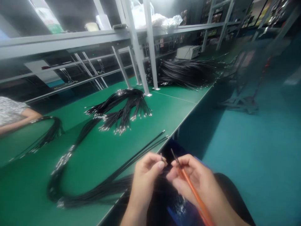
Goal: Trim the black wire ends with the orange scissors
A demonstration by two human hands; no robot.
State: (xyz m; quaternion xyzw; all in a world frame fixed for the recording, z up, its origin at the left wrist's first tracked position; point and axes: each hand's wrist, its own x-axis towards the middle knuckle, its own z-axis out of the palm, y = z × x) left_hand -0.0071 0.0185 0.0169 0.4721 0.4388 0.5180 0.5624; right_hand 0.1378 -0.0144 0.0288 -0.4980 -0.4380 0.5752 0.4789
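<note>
My left hand is closed in a pinch on a small piece whose details are blurred. Just to its right, my right hand is wrapped round an orange-handled tool with a thin dark tip pointing up and away. The hands are close together but apart, over the table's front edge. A long bundle of black cables curves across the green table and runs behind my left hand. Several separate black cables end near the table edge.
More black cables with shiny ends lie mid-table, and a large pile lies farther back. Metal posts hold a shelf. At the left, a person's arm is beside a cable coil. A blue container is below my hands.
</note>
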